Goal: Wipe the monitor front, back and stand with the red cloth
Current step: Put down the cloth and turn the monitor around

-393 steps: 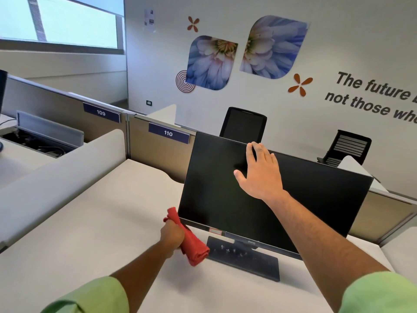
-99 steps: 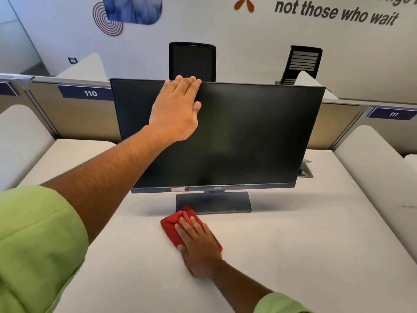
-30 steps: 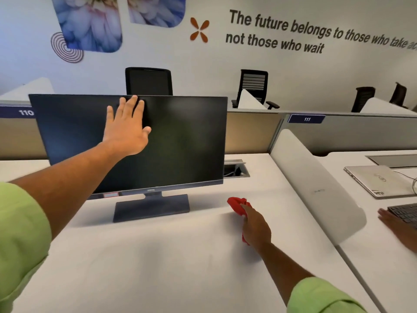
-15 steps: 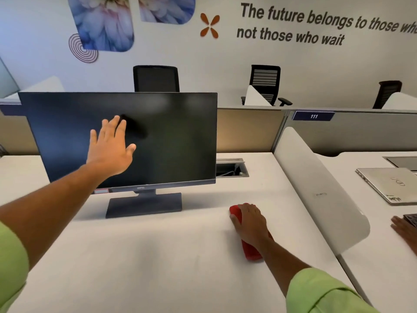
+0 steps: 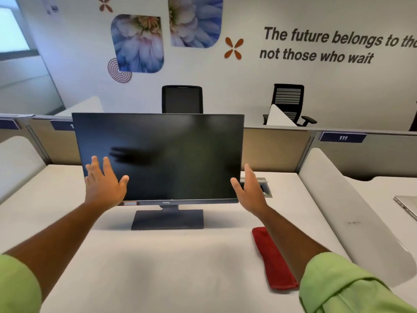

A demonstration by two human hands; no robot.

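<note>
A black monitor (image 5: 171,154) stands upright on its flat dark stand (image 5: 168,220) in the middle of the white desk (image 5: 158,267), screen facing me. My left hand (image 5: 105,184) is open with fingers spread in front of the screen's lower left corner. My right hand (image 5: 250,192) is open, palm turned inward, by the screen's lower right corner. Whether either hand touches the monitor I cannot tell. The red cloth (image 5: 274,259) lies folded into a long strip on the desk, right of the stand and under my right forearm, with nothing holding it.
White curved dividers (image 5: 352,224) flank the desk on both sides. A cable hatch (image 5: 265,188) sits in the desk behind my right hand. A laptop (image 5: 407,205) lies on the neighbouring desk at right. Partition panels and two office chairs (image 5: 182,99) stand beyond.
My right hand has let go of the red cloth and risen to the monitor's right edge. My left hand has slid down to the screen's lower left corner.
</note>
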